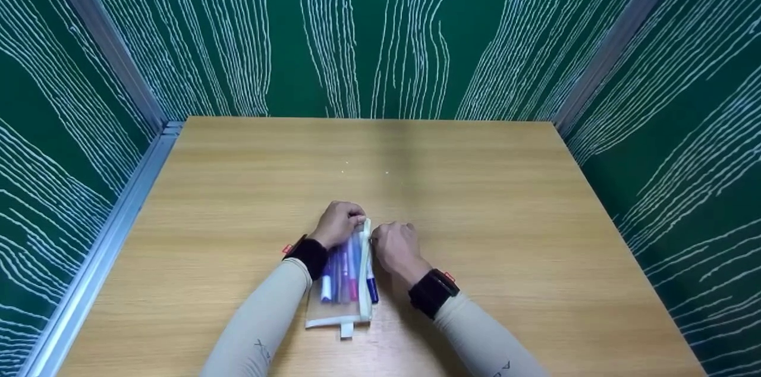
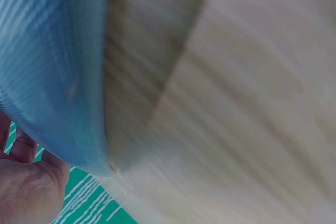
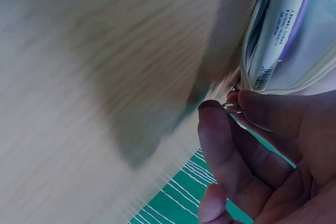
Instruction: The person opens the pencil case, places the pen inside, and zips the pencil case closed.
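A see-through mesh pencil pouch (image 1: 333, 314) with a pale zipper edge (image 1: 365, 282) lies on the table, several colored pens (image 1: 345, 273) inside it. My left hand (image 1: 339, 223) grips its far end; in the left wrist view that hand (image 2: 29, 187) is partly cut off beside the bulging mesh (image 2: 58, 72). At the zipper side, my right hand (image 1: 397, 249) pinches a small metal zipper pull (image 3: 231, 108) between thumb and index finger. A white marker (image 3: 275, 38) with a blue cap shows in the open mouth of the pouch in the right wrist view.
The wooden table (image 1: 475, 187) stretches out around the pouch. Green walls (image 1: 368, 38) with white wavy lines stand behind and to both sides, with a metal rail (image 1: 119, 222) along the left edge. Tiny white specks (image 1: 386, 173) lie beyond the hands.
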Tool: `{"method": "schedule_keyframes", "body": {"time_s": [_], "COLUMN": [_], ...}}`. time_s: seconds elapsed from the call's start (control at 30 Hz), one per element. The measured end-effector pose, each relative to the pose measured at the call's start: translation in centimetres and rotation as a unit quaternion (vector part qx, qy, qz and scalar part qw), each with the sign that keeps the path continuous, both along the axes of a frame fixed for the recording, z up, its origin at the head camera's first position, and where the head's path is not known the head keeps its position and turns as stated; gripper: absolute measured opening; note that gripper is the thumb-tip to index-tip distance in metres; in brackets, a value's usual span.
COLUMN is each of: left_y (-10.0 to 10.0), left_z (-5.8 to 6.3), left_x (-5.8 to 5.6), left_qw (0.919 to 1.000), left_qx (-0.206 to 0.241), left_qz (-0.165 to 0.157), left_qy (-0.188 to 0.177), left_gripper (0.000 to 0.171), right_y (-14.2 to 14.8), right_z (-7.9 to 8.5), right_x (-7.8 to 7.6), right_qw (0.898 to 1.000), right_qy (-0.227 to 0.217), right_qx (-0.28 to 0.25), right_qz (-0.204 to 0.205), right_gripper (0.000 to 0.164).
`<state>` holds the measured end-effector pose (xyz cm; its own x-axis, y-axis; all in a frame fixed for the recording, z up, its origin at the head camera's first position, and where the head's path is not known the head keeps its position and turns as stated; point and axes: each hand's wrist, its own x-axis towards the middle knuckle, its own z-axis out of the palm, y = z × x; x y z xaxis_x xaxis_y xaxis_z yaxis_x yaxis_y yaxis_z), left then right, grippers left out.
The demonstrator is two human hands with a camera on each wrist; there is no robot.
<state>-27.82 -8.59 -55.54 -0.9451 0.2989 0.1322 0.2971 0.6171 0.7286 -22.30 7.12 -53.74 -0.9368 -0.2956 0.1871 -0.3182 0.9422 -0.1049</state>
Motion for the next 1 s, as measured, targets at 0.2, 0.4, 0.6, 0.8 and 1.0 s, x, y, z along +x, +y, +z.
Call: {"method": "schedule_keyframes", "body": {"time_s": [0.2, 0.4, 0.6, 0.8, 1.0], "left_y": [0.0, -0.1, -0.1, 0.0, 0.0], "left_z": [0.0, 0.1, -0.2, 0.0, 0.0], "left_x": [0.1, 0.1, 0.0, 0.1, 0.1], "left_qw": [0.9999, 0.9999, 0.9994, 0.9998, 0.9998], "left_qx": [0.006, 0.014, 0.012, 0.014, 0.012], "left_qz": [-0.005, 0.002, -0.005, 0.011, 0.014], "left_qy": [0.010, 0.008, 0.031, 0.002, -0.009], "left_gripper": [0.007, 0.007, 0.008, 0.008, 0.008], "right_y": [0.1, 0.1, 0.3, 0.3, 0.3], "right_z": [0.0, 0.2, 0.2, 0.4, 0.5], "right_x": [0.4, 0.6, 1.0, 1.4, 1.8], "right_qw": [1.000, 1.000, 0.998, 0.999, 0.998], "right_qy": [0.009, -0.002, -0.003, -0.029, -0.037], "right_qx": [-0.011, -0.019, -0.045, -0.010, 0.001], "right_qz": [0.009, 0.021, 0.039, 0.045, 0.052], "right_gripper": [0.025, 0.027, 0.030, 0.028, 0.025]}}
